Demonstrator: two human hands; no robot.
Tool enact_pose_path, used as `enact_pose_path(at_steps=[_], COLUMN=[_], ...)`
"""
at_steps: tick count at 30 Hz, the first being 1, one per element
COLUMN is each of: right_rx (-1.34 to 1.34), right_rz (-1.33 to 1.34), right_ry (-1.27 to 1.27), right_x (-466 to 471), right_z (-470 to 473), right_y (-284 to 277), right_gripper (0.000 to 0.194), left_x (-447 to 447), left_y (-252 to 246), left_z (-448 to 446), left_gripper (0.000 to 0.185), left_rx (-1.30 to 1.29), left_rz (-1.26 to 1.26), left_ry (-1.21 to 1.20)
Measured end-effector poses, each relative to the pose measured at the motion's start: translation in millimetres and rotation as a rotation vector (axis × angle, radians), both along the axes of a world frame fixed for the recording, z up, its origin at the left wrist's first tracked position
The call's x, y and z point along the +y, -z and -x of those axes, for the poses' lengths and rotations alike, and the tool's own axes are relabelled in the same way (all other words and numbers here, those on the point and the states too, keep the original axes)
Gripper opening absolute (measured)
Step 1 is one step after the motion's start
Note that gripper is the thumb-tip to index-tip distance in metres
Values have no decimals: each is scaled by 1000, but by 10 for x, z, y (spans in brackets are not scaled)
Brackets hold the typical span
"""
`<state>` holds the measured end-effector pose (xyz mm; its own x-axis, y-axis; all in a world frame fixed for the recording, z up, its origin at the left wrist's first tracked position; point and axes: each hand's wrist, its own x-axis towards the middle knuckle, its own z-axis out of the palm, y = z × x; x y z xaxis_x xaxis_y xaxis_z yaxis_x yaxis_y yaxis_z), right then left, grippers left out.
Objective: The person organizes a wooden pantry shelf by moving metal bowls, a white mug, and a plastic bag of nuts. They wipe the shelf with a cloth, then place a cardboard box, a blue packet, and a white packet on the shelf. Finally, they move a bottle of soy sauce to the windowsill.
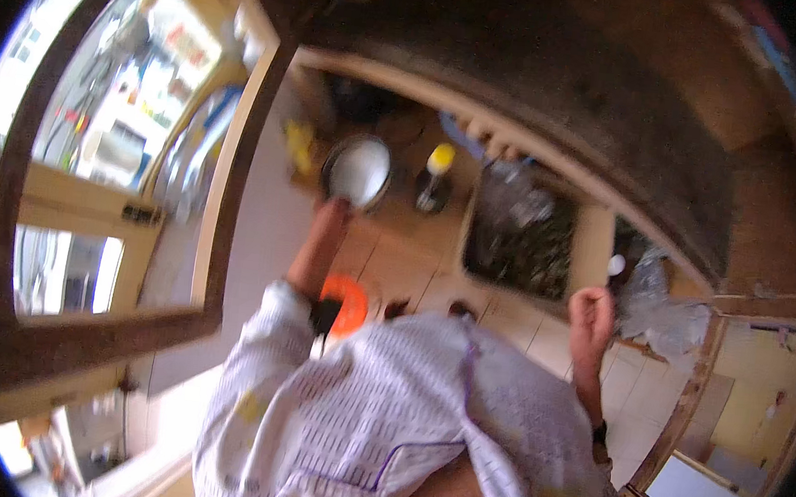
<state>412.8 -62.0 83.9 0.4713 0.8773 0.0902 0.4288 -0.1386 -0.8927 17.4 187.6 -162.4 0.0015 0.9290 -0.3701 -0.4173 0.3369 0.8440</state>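
Note:
My left hand (334,212) grips the near rim of a round bowl (360,169), dark outside and whitish inside. What the bowl holds, if anything, is too blurred to tell. To its right stands a dark bottle (431,190) with a yellow cap. My right hand (593,312) is lowered at the other side, its fingers curled, close to a tan panel (592,246); whether it grips anything cannot be made out. Left of that panel sits a tray-like container (469,244) with dark contents and clear plastic (523,202) over part of them.
A wooden ledge (510,130) runs across in front of me. Crumpled clear plastic (664,321) lies at the right. An orange round object (348,306) rests low beside my left forearm, above the tiled floor (430,284). A wood-framed glazed window (221,181) stands at the left.

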Motion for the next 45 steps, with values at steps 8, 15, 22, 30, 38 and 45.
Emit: enact_pose_path(at_steps=[8, 15, 22, 30, 38, 45], right_rx=[-44, -247, -514, -659, -733, -794], right_rz=[-179, -121, -390, -507, -499, -564], right_ry=[-211, -670, -911, -990, -956, -777], right_x=[323, 535, 727, 759, 696, 589], right_z=[252, 490, 704, 615, 511, 394], right_y=[-283, -802, -1171, -1150, -1415, -2106], right_gripper=[13, 48, 68, 32, 21, 28], left_x=[-637, -1149, -1190, -1105, -1087, -1044], left_y=[-1198, -2373, -2863, -2966, -3103, -2987], left_z=[0, -217, -542, -646, -775, -824], left_gripper=[20, 41, 47, 45, 51, 48], left_rx=[209, -69, 19, -95, -199, -264], left_rz=[81, -281, -325, -267, -420, -430], left_ry=[116, 288, 505, 570, 612, 721])
